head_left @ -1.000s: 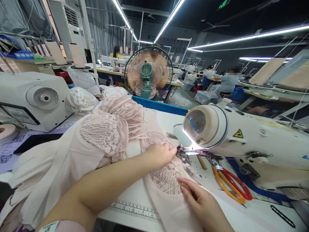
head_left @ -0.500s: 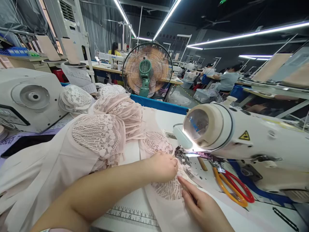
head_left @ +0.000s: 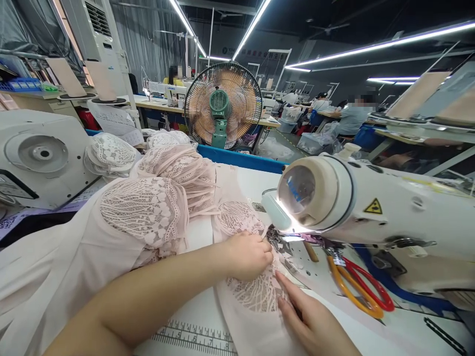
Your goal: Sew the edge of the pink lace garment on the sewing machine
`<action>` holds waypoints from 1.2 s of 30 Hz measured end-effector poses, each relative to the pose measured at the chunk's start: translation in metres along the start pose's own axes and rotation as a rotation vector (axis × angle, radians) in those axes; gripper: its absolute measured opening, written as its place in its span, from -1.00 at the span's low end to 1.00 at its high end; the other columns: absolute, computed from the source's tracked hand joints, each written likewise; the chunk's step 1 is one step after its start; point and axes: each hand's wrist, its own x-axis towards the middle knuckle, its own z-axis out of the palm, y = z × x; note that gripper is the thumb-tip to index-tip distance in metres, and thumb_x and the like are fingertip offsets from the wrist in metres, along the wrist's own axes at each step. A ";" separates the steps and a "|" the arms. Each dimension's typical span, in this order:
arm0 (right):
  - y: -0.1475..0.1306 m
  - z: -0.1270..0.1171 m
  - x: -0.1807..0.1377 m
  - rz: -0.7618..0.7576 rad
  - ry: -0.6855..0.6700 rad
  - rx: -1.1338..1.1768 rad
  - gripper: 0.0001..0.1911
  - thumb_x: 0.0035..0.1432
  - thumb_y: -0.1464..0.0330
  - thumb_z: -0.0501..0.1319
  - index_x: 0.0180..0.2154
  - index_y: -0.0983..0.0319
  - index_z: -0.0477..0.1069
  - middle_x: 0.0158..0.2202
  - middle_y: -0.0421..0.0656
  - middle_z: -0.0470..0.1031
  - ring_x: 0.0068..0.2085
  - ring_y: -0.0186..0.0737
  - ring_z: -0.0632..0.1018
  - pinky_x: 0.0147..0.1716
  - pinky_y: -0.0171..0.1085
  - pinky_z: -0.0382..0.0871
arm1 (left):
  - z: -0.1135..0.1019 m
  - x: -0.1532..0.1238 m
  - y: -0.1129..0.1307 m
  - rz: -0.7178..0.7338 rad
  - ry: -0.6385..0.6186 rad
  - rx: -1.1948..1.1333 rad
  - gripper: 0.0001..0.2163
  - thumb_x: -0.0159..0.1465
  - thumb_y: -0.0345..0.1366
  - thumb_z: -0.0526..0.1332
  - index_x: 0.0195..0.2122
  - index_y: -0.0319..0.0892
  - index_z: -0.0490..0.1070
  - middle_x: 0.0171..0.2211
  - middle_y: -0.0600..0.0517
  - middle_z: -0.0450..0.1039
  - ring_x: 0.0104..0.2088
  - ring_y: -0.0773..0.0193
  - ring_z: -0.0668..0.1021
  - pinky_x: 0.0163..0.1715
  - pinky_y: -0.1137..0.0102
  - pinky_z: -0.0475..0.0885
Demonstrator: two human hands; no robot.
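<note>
A pale pink garment with lace panels (head_left: 152,217) lies across the white sewing table (head_left: 256,183). My left hand (head_left: 249,254) is curled on the lace just left of the presser foot (head_left: 276,240) of the white sewing machine (head_left: 371,212), pinching the fabric. My right hand (head_left: 315,324) lies flat on the lace piece (head_left: 256,291) in front of the needle, fingers pointing at it. The machine's lamp lights the spot.
Red-and-orange scissors (head_left: 361,291) lie under the machine arm. A second machine (head_left: 37,155) and lace stacks (head_left: 111,153) stand at left. A fan (head_left: 222,106) is behind the table. Other people sit at benches at the back. A printed ruler (head_left: 196,338) runs along the table's near edge.
My left hand has curled and drawn back slightly from the presser foot. My right hand has slid forward over the lace toward the needle. The view has shifted a little.
</note>
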 end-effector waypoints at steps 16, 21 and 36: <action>-0.001 -0.011 0.018 0.078 -0.129 -0.030 -0.33 0.16 0.20 -0.18 0.19 0.47 0.07 0.05 0.10 0.40 0.03 -0.02 0.44 -0.09 -0.16 0.37 | 0.011 0.010 0.005 -0.148 0.067 -0.028 -0.61 0.25 -0.07 0.03 -0.11 -0.29 0.38 -0.08 -0.12 0.32 -0.02 0.11 0.29 -0.01 0.18 0.18; -0.004 -0.014 0.023 0.068 -0.095 -0.039 -0.35 0.15 0.21 -0.16 0.18 0.45 0.11 0.14 0.07 0.28 0.15 -0.05 0.31 0.04 -0.14 0.27 | 0.015 0.014 0.002 -0.154 0.113 -0.034 -0.58 0.25 -0.06 0.02 -0.11 -0.33 0.39 -0.12 -0.12 0.33 -0.04 0.09 0.30 -0.02 0.16 0.19; -0.009 -0.018 0.031 0.130 -0.138 -0.038 -0.37 0.17 0.24 -0.17 0.21 0.40 0.03 0.17 0.05 0.25 0.17 -0.01 0.27 0.04 -0.10 0.26 | 0.018 0.015 -0.002 -0.179 0.124 -0.017 -0.58 0.24 -0.05 0.02 -0.14 -0.30 0.43 -0.14 -0.11 0.37 -0.05 0.10 0.34 0.01 0.21 0.17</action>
